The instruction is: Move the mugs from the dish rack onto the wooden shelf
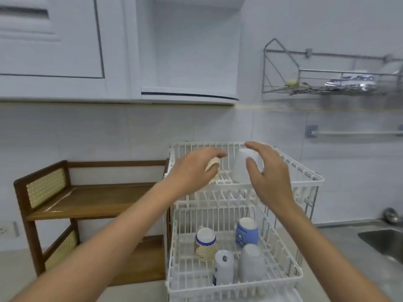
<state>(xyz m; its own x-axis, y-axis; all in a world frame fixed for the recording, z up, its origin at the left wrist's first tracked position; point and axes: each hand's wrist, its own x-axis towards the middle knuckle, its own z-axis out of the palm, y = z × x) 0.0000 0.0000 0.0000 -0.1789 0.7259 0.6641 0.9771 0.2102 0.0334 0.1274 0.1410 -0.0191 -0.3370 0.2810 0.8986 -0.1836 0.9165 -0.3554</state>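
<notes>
A white two-tier dish rack [309,174] stands on the counter. On its upper tier a white mug [241,168] sits upside down, and my right hand [269,171] curls around it with fingers apart, close to it or just touching. My left hand [192,168] covers a cream patterned mug [214,168] on the same tier, fingers wrapped over it. The lower tier holds several upturned mugs: a cream and blue one [205,243], a blue one [246,233], a white one [224,267] and a grey one [251,262]. The wooden shelf [93,199] stands left of the rack.
The shelf has two wooden boards and rattan side panels [45,187]. A steel sink [383,240] lies at the right. A wall-mounted metal rack [327,83] and a towel bar [357,133] hang above it. White cabinets [65,51] overhang the counter.
</notes>
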